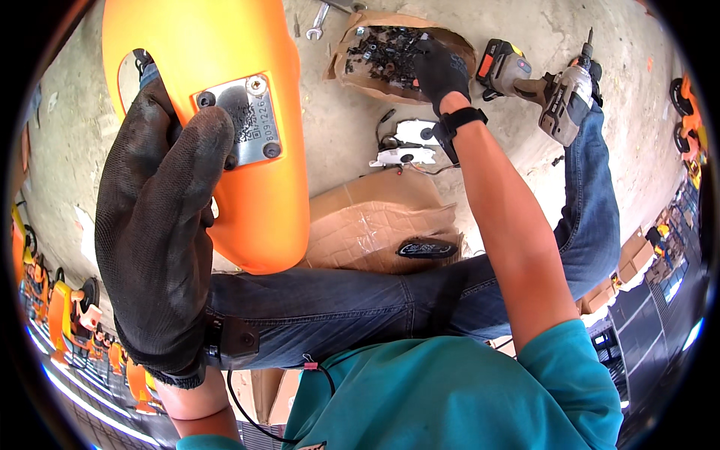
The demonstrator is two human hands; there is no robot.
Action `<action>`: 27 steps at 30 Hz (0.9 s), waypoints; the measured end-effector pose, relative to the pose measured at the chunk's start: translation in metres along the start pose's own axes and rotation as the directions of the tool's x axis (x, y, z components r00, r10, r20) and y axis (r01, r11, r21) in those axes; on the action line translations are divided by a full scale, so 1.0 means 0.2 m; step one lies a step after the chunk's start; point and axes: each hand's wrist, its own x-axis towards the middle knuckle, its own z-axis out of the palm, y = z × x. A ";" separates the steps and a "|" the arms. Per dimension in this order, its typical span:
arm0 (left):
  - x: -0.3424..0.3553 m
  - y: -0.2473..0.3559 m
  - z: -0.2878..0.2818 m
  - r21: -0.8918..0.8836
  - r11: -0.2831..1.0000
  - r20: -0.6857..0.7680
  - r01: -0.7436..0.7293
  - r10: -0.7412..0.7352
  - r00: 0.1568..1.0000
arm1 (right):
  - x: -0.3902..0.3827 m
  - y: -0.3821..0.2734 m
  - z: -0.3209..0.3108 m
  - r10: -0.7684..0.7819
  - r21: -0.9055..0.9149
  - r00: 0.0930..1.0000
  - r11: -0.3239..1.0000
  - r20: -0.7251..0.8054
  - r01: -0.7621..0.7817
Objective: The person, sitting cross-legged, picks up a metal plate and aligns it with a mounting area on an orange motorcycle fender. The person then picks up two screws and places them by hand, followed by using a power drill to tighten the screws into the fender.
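Note:
My left hand (161, 225), in a dark work glove, grips a large orange plastic panel (202, 52) from the side, its thumb lying on the metal plate (251, 112) that is fixed to the panel with screws. My right hand (441, 69), also gloved, reaches forward into a torn cardboard tray (360, 30) full of dark screws and small parts (382, 54); its fingers are in the pile, and what they hold is hidden.
A cordless drill (551, 94) rests on my right knee. Wrenches (319, 19) lie on the concrete beyond the tray. A white part with wires (409, 146) and flattened cardboard (375, 217) sit between my legs. Orange machines (67, 315) line the left side.

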 end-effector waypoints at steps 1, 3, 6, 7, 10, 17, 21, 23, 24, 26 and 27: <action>0.00 0.01 0.00 0.039 0.999 -0.001 -0.010 0.010 1.000 | 0.00 -0.01 0.01 0.018 -0.010 1.000 1.000 -0.012 -0.018; 0.02 0.02 0.00 0.142 0.989 0.001 -0.048 0.049 0.999 | 0.01 -0.02 0.02 0.046 -0.034 0.999 0.998 -0.012 -0.046; 0.00 0.01 0.01 0.100 0.995 -0.035 -0.021 0.024 0.999 | 0.01 -0.05 0.02 0.000 -0.070 1.000 0.998 -0.029 -0.002; -0.01 0.01 0.01 0.055 0.998 -0.042 -0.003 0.005 0.999 | 0.02 -0.03 0.04 -0.060 -0.083 0.996 0.995 -0.069 0.054; -0.01 0.02 0.02 -0.079 0.995 -0.053 0.056 -0.060 0.997 | 0.01 -0.02 0.06 -0.076 -0.118 0.994 0.991 -0.075 0.067; -0.01 0.02 0.01 -0.006 1.000 -0.045 0.025 -0.025 0.999 | 0.03 0.00 0.08 -0.240 -0.182 0.961 0.960 -0.136 0.214; -0.01 0.01 0.03 -0.152 0.987 -0.085 0.051 -0.064 0.994 | 0.07 0.05 0.11 -0.272 -0.231 0.955 0.943 -0.119 0.240; -0.01 0.01 0.03 -0.122 0.992 -0.090 0.035 -0.046 0.995 | 0.07 0.06 0.11 -0.311 -0.217 0.941 0.936 -0.134 0.278; 0.00 0.02 0.02 -0.077 0.997 -0.081 0.022 -0.028 0.996 | 0.07 0.07 0.10 -0.293 -0.241 0.950 0.935 -0.107 0.261; -0.01 0.02 0.03 -0.157 0.987 -0.094 0.040 -0.055 0.994 | 0.07 0.05 0.06 -0.260 -0.288 0.964 0.928 -0.046 0.237; -0.01 0.02 0.04 -0.281 0.958 -0.111 0.060 -0.095 0.989 | 0.07 0.04 0.03 -0.241 -0.300 0.968 0.921 0.068 0.251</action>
